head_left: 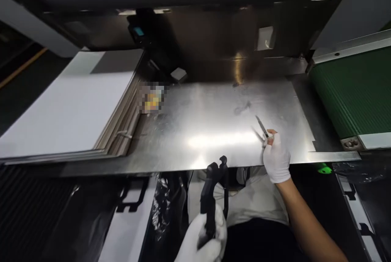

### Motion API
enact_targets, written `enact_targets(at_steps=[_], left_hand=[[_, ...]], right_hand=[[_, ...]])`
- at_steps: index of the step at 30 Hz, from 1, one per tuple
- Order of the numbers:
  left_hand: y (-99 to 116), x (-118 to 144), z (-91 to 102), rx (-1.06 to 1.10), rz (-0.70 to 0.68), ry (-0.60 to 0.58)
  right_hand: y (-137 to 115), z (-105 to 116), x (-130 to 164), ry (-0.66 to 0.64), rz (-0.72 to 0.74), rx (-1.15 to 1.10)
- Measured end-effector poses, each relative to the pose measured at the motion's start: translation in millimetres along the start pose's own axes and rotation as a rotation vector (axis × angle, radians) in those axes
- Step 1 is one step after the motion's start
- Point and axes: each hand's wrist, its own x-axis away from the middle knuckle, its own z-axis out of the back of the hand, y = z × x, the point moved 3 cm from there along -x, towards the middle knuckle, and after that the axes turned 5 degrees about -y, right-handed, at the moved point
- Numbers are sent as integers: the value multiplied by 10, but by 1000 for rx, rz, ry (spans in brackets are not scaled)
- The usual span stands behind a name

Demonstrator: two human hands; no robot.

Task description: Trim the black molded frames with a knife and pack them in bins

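Note:
My right hand (276, 159), in a white glove with bare fingertips, grips a thin utility knife (262, 126). The knife slants up and to the left above the metal tabletop (210, 111), which mirrors it. Low in the view, my left hand (207, 235), also white-gloved, is closed around a black object with a long body and a hooked end (209, 191). It stands upright in front of the table edge, near my lap; I cannot make out its exact kind.
A thick stack of large white sheets (67, 103) lies at the left of the table. Behind it stand a dark device (143, 34) and a small white block (179, 74). At the right runs a green ribbed belt (360, 91). Clear crumpled plastic (161, 205) hangs below the front edge.

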Motion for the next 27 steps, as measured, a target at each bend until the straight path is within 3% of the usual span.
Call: enact_targets(at_steps=[3,6,9,11,13,16,20,27], left_hand=[[-97,104,-154,0,13,118],[-246,116,-190,-52,53,191],[-462,91,-159,-41,70,181],[-605,72,-134,-31,73,183],[-719,52,-123,-51,52,200],[-849,18,-147,-116,24,196],[-974,-17,-189,-185,8,191],[-1052,-39,-170,-77,-42,209]], right_hand=[[48,224,-124,-172,18,-322],[143,524,19,-386,15,-534],[170,735,502,-765,13,-517],[85,755,937,-1116,61,-478],[-57,687,1330,-1337,145,-466],[-249,437,1701,-1342,240,-376],[-368,112,1933,-1272,383,-83],[-497,19,2062,-1306,406,336]])
